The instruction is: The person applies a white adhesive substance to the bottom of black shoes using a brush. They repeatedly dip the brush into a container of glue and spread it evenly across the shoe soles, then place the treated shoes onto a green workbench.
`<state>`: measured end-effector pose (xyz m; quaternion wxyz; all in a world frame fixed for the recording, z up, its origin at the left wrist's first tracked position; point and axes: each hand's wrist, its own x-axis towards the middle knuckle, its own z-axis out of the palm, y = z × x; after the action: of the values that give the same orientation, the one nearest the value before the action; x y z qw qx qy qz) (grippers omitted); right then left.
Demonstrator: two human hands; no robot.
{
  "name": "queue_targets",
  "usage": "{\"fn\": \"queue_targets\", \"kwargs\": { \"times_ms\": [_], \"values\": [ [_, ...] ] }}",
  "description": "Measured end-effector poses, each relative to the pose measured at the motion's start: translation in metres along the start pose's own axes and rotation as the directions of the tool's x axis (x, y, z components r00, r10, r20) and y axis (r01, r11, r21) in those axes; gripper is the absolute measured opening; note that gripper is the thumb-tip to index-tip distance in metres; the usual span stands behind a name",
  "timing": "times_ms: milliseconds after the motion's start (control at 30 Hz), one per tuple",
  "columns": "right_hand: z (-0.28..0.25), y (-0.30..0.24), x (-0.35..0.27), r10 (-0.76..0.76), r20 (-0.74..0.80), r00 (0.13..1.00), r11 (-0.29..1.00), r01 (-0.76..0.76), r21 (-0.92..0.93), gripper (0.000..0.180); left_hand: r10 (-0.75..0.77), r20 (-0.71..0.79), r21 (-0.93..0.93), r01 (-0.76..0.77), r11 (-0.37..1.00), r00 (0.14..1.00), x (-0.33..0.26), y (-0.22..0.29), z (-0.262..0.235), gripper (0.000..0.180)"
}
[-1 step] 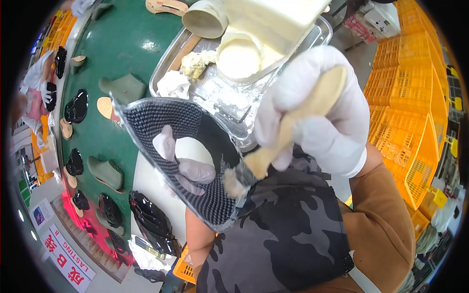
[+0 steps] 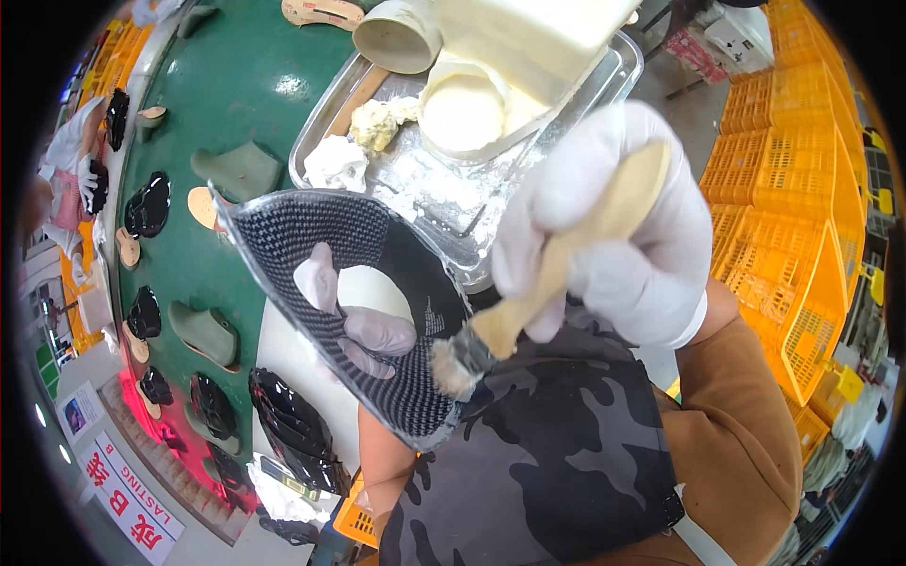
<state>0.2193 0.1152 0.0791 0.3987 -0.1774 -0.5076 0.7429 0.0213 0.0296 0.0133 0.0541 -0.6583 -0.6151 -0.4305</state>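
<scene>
My gloved left hand (image 2: 379, 330) grips a dark knit shoe upper (image 2: 302, 226), with fingers showing through and around its opening. The upper is held spread, its inner side and pale, coated-looking edge facing up. In my gloved right hand (image 2: 651, 274) is a flat brush (image 2: 495, 330) with a wooden handle. Its bristles touch or hover just over the upper's near right edge; which of the two I cannot tell. Past the hands stands a metal tray (image 2: 302, 141) smeared with white paste. It carries a cream tub (image 2: 538, 38) and a round cup (image 2: 462, 108) of pale liquid.
Left of me runs a green belt (image 2: 236, 104) with shoe lasts (image 2: 206, 332) and glossy black uppers (image 2: 149, 206). Yellow crates (image 2: 764, 302) are stacked at the right. Several black uppers (image 2: 293, 424) lie near my left arm. Another person's gloved hand (image 2: 94, 184) works across the belt.
The brush and my right hand have shifted very slightly downward along the upper's edge. My left hand and the upper have hardly moved.
</scene>
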Motion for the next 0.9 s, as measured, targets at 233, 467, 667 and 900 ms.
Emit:
{"fn": "queue_targets", "kwargs": {
  "times_ms": [233,467,667,900],
  "values": [
    [-0.014,0.019,0.001,-0.074,0.140,0.987,0.908,0.125,-0.400,0.024,-0.386,-0.131,-0.653,0.214,0.727,0.913,-0.026,0.003,0.003,0.044],
    [-0.007,0.014,-0.003,-0.072,0.094,0.993,0.995,0.078,-0.068,0.014,-0.506,-0.056,-0.837,0.235,0.494,0.861,-0.041,-0.001,0.018,0.046],
    [-0.014,0.035,0.011,-0.282,0.161,0.946,0.757,0.322,-0.568,0.026,-0.570,-0.058,-0.899,0.206,0.387,0.820,-0.040,0.004,0.015,0.050],
    [-0.007,0.028,0.015,-0.199,0.093,0.976,0.952,0.215,-0.218,0.019,-0.619,0.040,-0.967,0.185,0.172,0.784,-0.042,0.006,0.013,0.054]
  ]
}}
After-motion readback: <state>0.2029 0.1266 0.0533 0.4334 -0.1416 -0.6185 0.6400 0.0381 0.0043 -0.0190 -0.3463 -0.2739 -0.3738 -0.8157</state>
